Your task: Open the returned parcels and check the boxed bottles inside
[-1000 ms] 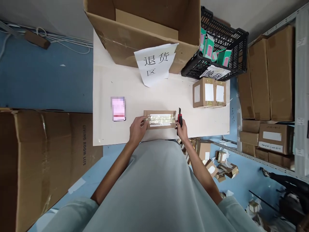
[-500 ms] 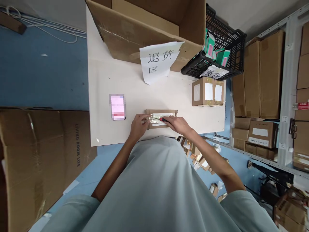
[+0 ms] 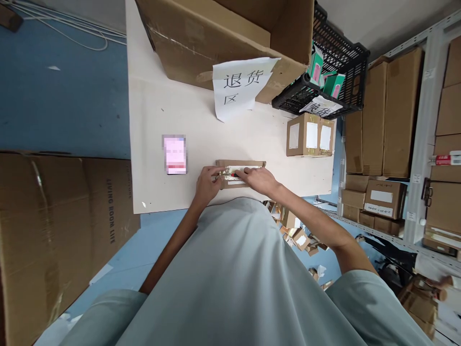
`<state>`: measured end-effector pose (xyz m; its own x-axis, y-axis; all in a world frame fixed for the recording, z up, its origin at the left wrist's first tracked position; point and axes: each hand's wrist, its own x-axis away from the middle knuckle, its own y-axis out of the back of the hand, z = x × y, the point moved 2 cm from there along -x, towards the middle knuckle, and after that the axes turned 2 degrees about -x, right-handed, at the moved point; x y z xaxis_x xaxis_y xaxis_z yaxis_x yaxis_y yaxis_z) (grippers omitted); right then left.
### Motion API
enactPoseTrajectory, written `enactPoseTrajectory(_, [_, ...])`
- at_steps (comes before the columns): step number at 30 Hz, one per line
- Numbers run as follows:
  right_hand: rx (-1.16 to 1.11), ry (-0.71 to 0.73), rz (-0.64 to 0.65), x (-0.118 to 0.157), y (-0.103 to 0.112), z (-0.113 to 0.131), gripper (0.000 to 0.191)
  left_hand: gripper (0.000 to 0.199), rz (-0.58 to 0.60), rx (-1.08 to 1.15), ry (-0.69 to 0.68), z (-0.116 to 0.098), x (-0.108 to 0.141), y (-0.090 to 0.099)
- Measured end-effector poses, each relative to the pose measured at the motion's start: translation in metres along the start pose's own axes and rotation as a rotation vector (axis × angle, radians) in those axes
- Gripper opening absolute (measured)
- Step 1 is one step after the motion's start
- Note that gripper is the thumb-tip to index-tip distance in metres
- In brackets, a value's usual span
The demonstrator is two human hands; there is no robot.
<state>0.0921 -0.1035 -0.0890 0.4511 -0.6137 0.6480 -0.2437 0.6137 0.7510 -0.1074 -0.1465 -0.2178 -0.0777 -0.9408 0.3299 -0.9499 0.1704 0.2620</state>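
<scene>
A small cardboard box [image 3: 248, 164] with a white label and shiny clear tape lies flat on the white table [image 3: 154, 192], close to its front edge. At the box's left end is my left hand [image 3: 209, 183], its thumb and fingers closed on the tape and the box's edge. My right hand [image 3: 260, 181] rests over the right part of the box, fingers wrapped round a small red and black tool [image 3: 234, 175]. The tool points left over the tape; most of its handle is hidden by my fingers.
Behind stands a large open carton [image 3: 187, 53] with a paper sign [image 3: 241, 89]. A black crate [image 3: 345, 72] with green boxes and two taped boxes [image 3: 302, 137] are at the right. A phone [image 3: 175, 156] lies left.
My right hand has moved left along the box with the tool, covering more of it. My left hand stays at the left end. The whole view has shifted slightly.
</scene>
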Motion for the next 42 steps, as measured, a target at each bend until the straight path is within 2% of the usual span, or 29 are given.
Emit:
enactPoseTrajectory(3, [0.114,0.017,0.054,0.002,0.007,0.011,0.049,0.037,-0.011,0.011,-0.002,0.001,0.000,-0.001])
enactPoseTrajectory(8, [0.217,0.050,0.106,0.002,0.015,0.028,0.050,0.035,-0.046,0.061,-0.026,0.002,-0.003,-0.001])
enactPoseTrajectory(13, [0.212,0.005,0.106,0.006,0.019,0.027,0.046,0.037,-0.075,0.014,-0.023,-0.001,-0.003,-0.003])
enactPoseTrajectory(16, [0.201,-0.042,0.119,0.013,0.019,0.014,0.044,0.035,-0.093,-0.006,-0.027,-0.003,-0.002,-0.004])
enactPoseTrajectory(20, [0.204,-0.112,0.188,0.031,0.015,-0.014,0.045,0.032,-0.101,-0.015,-0.026,-0.004,0.000,-0.005])
enactPoseTrajectory(25, [0.235,-0.181,0.210,0.053,0.006,-0.048,0.049,0.032,-0.112,-0.009,-0.002,-0.005,0.002,-0.007])
enactPoseTrajectory(30, [0.226,-0.155,0.202,0.064,-0.003,-0.067,0.050,0.034,-0.127,-0.018,0.001,-0.008,0.002,-0.008])
enactPoseTrajectory(36, [0.186,-0.124,0.208,0.069,-0.002,-0.081,0.048,0.034,-0.180,-0.035,0.043,-0.013,0.004,-0.012])
enactPoseTrajectory(42, [0.153,-0.080,0.209,0.076,-0.006,-0.111,0.048,0.037,-0.212,-0.077,0.091,-0.020,0.005,-0.018])
